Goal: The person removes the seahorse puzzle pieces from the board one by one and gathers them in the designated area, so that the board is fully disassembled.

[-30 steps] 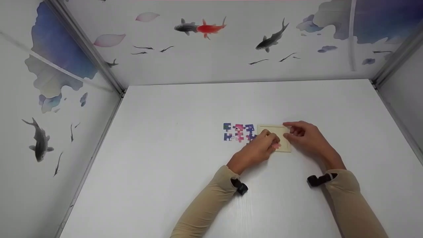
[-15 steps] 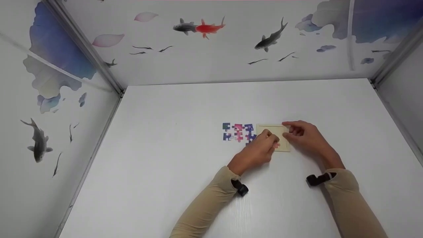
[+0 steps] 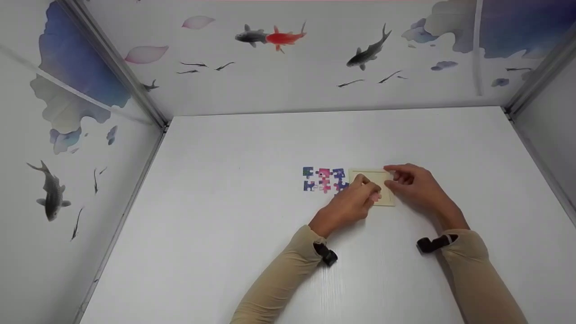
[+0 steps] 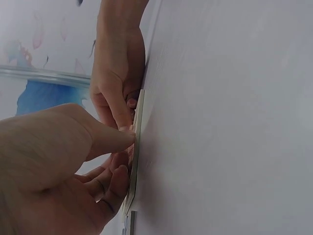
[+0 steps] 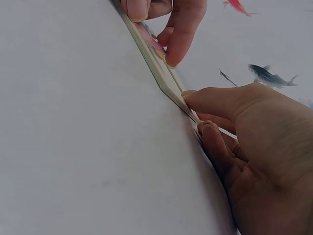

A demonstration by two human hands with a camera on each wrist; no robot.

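A pale wooden puzzle tray (image 3: pixel 379 177) lies flat on the white table. My left hand (image 3: pixel 346 204) reaches over its left part and holds a pink jigsaw puzzle piece (image 3: pixel 376 197) at the fingertips; in the right wrist view the puzzle piece (image 5: pixel 152 40) shows against the tray's inner face. My right hand (image 3: pixel 417 186) grips the tray's right side, its thumb on the rim and its fingers at the edge. Left of the tray lie several loose puzzle pieces (image 3: pixel 324 174) in purple, pink and green, some partly hidden by my left hand.
The white tabletop (image 3: pixel 216 202) spreads around the tray. A back wall (image 3: pixel 310 85) and a left wall (image 3: pixel 27 252), both painted with fish, enclose it. Dark wrist cameras (image 3: pixel 330 257) sit at both sleeve cuffs.
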